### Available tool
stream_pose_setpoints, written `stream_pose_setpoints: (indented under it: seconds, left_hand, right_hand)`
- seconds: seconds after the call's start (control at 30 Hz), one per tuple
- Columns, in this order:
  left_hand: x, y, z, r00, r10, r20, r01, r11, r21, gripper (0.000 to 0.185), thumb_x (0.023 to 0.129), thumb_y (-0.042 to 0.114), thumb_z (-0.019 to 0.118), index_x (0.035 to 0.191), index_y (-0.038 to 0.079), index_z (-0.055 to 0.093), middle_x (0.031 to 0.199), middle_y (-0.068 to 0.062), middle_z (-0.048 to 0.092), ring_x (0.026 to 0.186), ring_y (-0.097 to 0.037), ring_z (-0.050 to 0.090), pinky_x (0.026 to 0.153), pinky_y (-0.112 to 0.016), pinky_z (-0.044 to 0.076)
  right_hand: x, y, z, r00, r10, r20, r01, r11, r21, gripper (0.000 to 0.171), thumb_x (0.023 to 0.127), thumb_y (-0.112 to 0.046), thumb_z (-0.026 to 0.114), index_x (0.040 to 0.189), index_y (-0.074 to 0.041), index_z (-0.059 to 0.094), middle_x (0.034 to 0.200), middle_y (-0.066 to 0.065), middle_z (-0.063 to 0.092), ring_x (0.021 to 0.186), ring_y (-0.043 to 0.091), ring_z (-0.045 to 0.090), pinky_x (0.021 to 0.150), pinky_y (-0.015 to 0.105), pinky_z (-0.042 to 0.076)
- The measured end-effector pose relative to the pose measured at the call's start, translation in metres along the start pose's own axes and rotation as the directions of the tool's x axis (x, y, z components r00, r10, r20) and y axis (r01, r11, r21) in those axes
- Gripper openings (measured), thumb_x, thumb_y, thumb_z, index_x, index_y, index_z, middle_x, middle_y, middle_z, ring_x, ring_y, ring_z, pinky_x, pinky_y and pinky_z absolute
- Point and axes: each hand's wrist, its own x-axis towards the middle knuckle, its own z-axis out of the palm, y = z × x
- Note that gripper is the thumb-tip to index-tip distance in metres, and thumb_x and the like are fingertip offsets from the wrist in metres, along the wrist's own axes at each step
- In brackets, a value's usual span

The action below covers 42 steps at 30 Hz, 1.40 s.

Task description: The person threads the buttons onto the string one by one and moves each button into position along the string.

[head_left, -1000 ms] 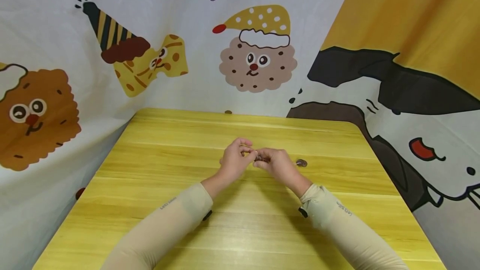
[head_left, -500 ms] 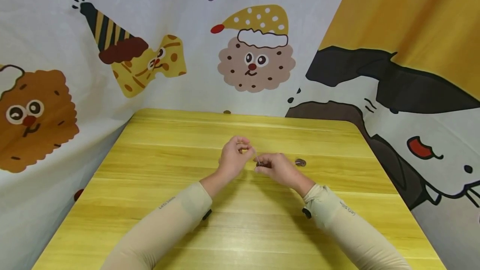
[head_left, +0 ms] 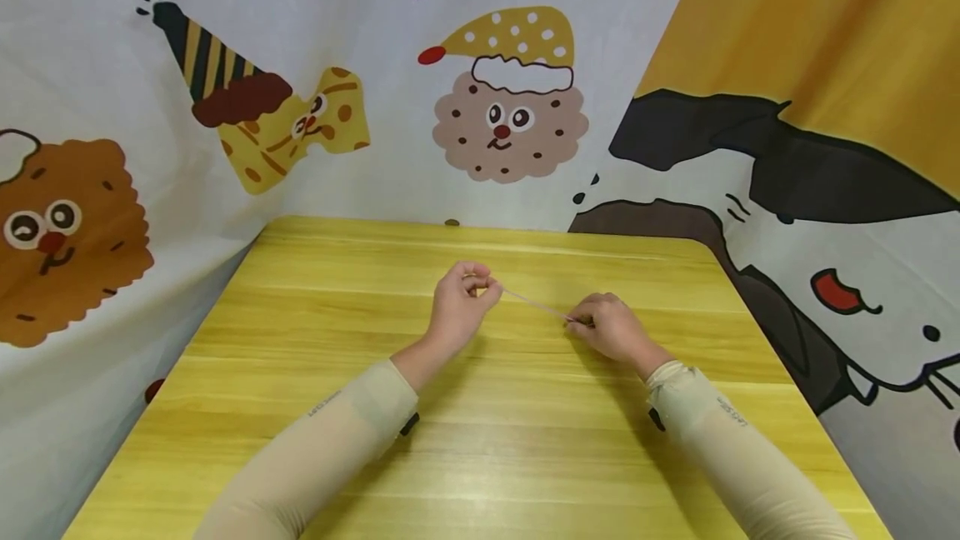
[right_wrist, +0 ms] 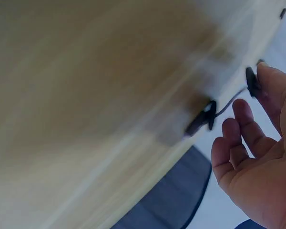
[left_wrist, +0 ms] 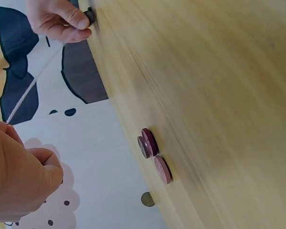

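The yellow wooden bench (head_left: 480,440) fills the lower half of the head view; printed cartoon cloth (head_left: 247,65) hangs close behind its far edge and along its left and right sides, so the bench is walled in on three sides and open only at the near edge; wide bare wood lies near, left and right of the hands, with a narrower strip between them and the far edge.

Both forearms, in beige sleeves (head_left: 322,440), come in from the near edge and angle toward the middle of the bench; the left hand (head_left: 459,307) sits just left of centre with its fingers curled and tips together, pinching one end of a thin pale thread (head_left: 534,303); the right hand (head_left: 613,328) sits to the right and slightly nearer, knuckles up, fingers curled around the other end; the two hands are apart and the thread runs taut between them, just above the wood.

In the left wrist view the right hand pinches a small dark button (left_wrist: 90,17) at the thread's end; the right wrist view is blurred but shows dark buttons (right_wrist: 207,117) on a thin line beside the fingertips (right_wrist: 269,76).

Three small maroon buttons (left_wrist: 152,152) lie on the bench in the left wrist view, touching or overlapping, well apart from both hands.
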Motion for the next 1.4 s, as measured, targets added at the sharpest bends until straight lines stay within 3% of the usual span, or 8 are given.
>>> stream_pose_setpoints:
  seconds: [0.2,0.57,0.7,0.83,0.93,1.03,1.13,1.4]
  left_hand:
    - [0.0,-0.001,-0.003,0.999,-0.007,-0.031,0.007,1.0,-0.021,0.022,0.098,0.016,0.077,0.115,0.007,0.065,0.102,-0.005,0.08,0.084,-0.016,0.056,0.073,-0.027,0.045]
    - [0.0,-0.004,-0.005,0.998,-0.018,-0.061,0.014,0.998,-0.054,0.018,0.098,0.016,0.076,0.109,0.012,0.063,0.101,-0.005,0.079,0.083,-0.015,0.055,0.07,-0.025,0.044]
    - [-0.002,-0.007,-0.004,0.999,-0.028,-0.045,0.026,0.999,-0.041,0.017,0.099,0.015,0.077,0.107,0.011,0.063,0.102,-0.005,0.078,0.081,-0.015,0.053,0.07,-0.025,0.043]
    - [-0.003,-0.008,-0.001,0.999,-0.017,-0.048,0.016,0.999,-0.029,0.015,0.099,0.016,0.077,0.106,0.011,0.065,0.104,-0.005,0.078,0.076,-0.015,0.049,0.065,-0.024,0.04]
    - [-0.004,-0.009,0.002,0.999,0.0,-0.04,-0.001,1.0,-0.018,0.015,0.099,0.018,0.077,0.106,0.013,0.065,0.106,-0.005,0.076,0.075,-0.016,0.048,0.062,-0.024,0.039]
    - [-0.006,-0.011,0.004,1.0,0.0,-0.026,-0.001,1.0,-0.023,0.015,0.1,0.019,0.076,0.107,0.014,0.065,0.107,-0.004,0.074,0.079,-0.016,0.049,0.066,-0.025,0.042]
    - [-0.007,-0.014,0.006,0.999,-0.033,-0.025,0.031,0.997,-0.065,0.015,0.101,0.02,0.075,0.111,0.012,0.067,0.108,-0.007,0.074,0.084,-0.015,0.054,0.071,-0.025,0.046]
    - [-0.004,-0.021,0.003,0.99,-0.145,0.0,0.143,0.981,-0.131,0.038,0.1,0.035,0.078,0.125,0.009,0.066,0.111,-0.01,0.078,0.087,-0.015,0.067,0.076,-0.033,0.055]
  right_hand:
    - [-0.002,0.016,-0.003,1.0,-0.001,-0.022,-0.001,0.996,-0.084,0.009,0.095,-0.017,0.083,0.102,-0.013,0.086,0.11,0.012,0.079,0.104,0.035,0.072,0.099,0.059,0.055]
    - [0.0,0.015,-0.006,0.998,0.052,0.02,-0.049,0.99,-0.132,0.017,0.099,-0.018,0.078,0.113,-0.009,0.083,0.118,0.016,0.077,0.106,0.041,0.071,0.093,0.061,0.058]
    - [0.007,-0.01,-0.015,0.987,0.127,0.095,-0.136,0.986,0.094,0.038,0.104,-0.023,0.072,0.136,-0.004,0.07,0.137,0.019,0.071,0.126,0.043,0.066,0.106,0.061,0.054]
    - [0.026,-0.058,-0.023,0.979,0.138,0.148,-0.19,0.879,0.437,0.054,0.107,-0.035,0.068,0.152,-0.008,0.056,0.148,0.015,0.065,0.14,0.037,0.059,0.117,0.062,0.044]
    - [0.037,-0.088,-0.021,0.984,0.107,0.139,-0.168,0.81,0.562,0.053,0.106,-0.041,0.069,0.15,-0.014,0.058,0.142,0.01,0.07,0.134,0.03,0.063,0.115,0.057,0.047]
    - [0.041,-0.104,-0.014,0.988,0.128,0.089,-0.156,0.793,0.59,0.037,0.105,-0.038,0.07,0.135,-0.015,0.071,0.124,0.006,0.077,0.11,0.023,0.069,0.095,0.044,0.057]
    - [0.04,-0.11,-0.007,0.986,0.165,0.003,-0.136,0.807,0.574,0.022,0.105,-0.03,0.072,0.117,-0.014,0.08,0.107,0.004,0.081,0.088,0.018,0.067,0.076,0.033,0.056]
    - [0.038,-0.111,0.001,0.981,0.108,-0.161,-0.034,0.912,0.409,0.014,0.103,-0.024,0.075,0.108,-0.014,0.084,0.106,0.004,0.084,0.095,0.021,0.077,0.083,0.046,0.062]
